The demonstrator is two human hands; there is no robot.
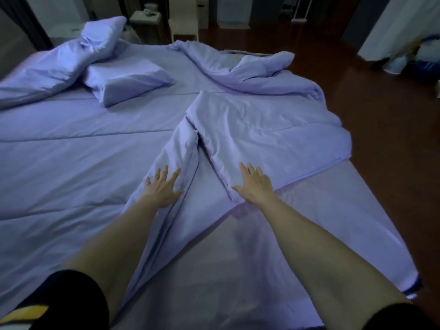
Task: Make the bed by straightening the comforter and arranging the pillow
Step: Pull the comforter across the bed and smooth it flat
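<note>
A lilac comforter (257,120) lies rumpled over the right half of the bed, folded back on itself, with a bunched part at the far edge. My right hand (256,184) rests flat and open on its near folded corner. My left hand (163,186) lies flat with fingers spread on a second fold of lilac cloth (176,153) beside it. A block-shaped pillow (126,78) in a lilac case sits at the far left of the bed. Behind it a softer pillow (102,38) leans on heaped bedding (40,70).
The bare grey mattress (238,270) shows at the near right corner. Dark wooden floor (381,115) runs along the right side. A bedside cabinet (147,22) and a pale chair (184,22) stand beyond the bed. Bags (409,58) sit by the far right wall.
</note>
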